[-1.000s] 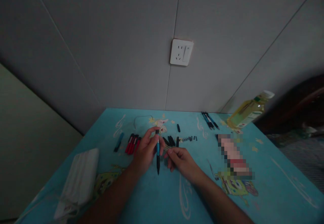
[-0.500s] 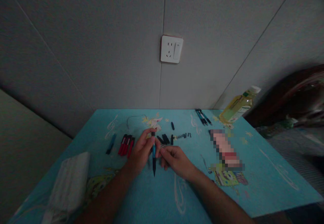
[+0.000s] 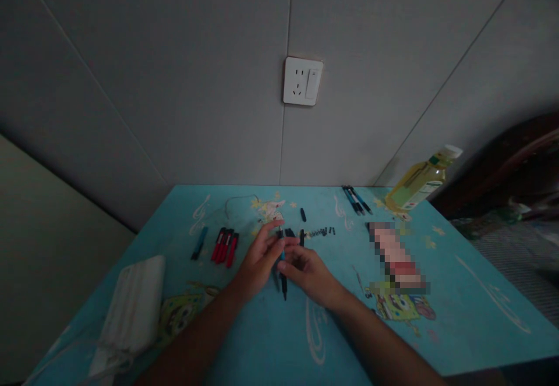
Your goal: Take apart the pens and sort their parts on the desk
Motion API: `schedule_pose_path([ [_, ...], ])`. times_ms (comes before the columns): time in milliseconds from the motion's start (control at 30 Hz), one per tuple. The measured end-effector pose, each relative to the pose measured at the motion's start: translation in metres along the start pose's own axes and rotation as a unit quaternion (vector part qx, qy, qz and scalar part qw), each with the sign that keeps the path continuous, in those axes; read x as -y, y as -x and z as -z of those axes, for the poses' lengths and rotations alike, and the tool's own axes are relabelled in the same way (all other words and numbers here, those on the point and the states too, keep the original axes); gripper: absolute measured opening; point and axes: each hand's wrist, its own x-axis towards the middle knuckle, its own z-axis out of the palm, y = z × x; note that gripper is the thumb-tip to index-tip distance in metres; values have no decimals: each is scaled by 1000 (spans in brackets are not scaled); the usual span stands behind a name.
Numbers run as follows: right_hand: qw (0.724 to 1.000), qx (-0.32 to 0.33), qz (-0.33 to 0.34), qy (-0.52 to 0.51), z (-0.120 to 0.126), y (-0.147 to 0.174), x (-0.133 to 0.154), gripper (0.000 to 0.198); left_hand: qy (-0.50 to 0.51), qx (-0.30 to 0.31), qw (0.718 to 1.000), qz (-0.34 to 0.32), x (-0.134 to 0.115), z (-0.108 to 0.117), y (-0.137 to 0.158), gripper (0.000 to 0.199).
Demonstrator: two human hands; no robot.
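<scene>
A blue and black pen (image 3: 284, 287) hangs between my hands near the middle of the table, its dark tip towards me. My left hand (image 3: 261, 261) closes on its upper part, the forefinger at the top end. The thumb and fingers of my right hand (image 3: 312, 272) pinch its barrel lower down. Just behind my fingers lie short black pen parts (image 3: 301, 237), partly hidden. Beside them runs a row of tiny dark pieces (image 3: 322, 232). Another black part (image 3: 303, 215) lies farther back. Several red pen barrels (image 3: 225, 247) and a blue barrel (image 3: 200, 243) lie to the left.
Blue and black pens (image 3: 356, 201) lie at the back right, near a bottle of yellow liquid (image 3: 414, 185). A blurred-out pinkish object (image 3: 397, 255) is on the right. A white block-shaped object (image 3: 137, 304) with a cable stands front left. The wall borders the table's far edge.
My right hand has come up to the pen and now grips its barrel; before, it was just right of it. The view has shifted slightly.
</scene>
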Motion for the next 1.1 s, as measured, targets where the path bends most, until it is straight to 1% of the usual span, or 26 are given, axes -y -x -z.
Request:
schedule_pose_path([
  [67, 999, 13, -10, -42, -1, -1, 0, 26, 0, 14, 1000, 10, 1, -1, 1, 57],
  [167, 991, 14, -28, -132, -2, -1, 4, 28, 8, -4, 1000, 10, 3, -2, 1, 61],
  [267, 971, -18, -35, -234, -1, 0, 11, 27, 9, -36, 999, -15, 3, 0, -1, 57],
  [333, 958, -27, -53, -280, 2, 1, 14, 20, -3, -32, 999, -23, 3, 1, -3, 51],
  [367, 954, -24, -68, -291, 4, 2, 14, 25, -14, -23, 999, -24, 3, 2, -4, 47],
  [467, 952, 6, -102, -290, 9, 3, 12, 59, -64, 9, 998, -17, 4, 6, -5, 33],
  [533, 950, 27, -101, -295, 11, 3, 10, 68, -92, 21, 995, -15, 6, 8, -4, 27],
  [600, 944, 33, -97, -313, 11, 3, 8, 67, -105, 29, 994, -14, 7, 9, -4, 25],
  [800, 928, 2, -89, -361, 11, 4, 12, 57, -115, 31, 993, -14, 7, 8, -3, 24],
  [1100, 933, 12, -85, -350, 8, 6, 14, 56, -112, 31, 993, -5, 3, 5, -2, 23],
])
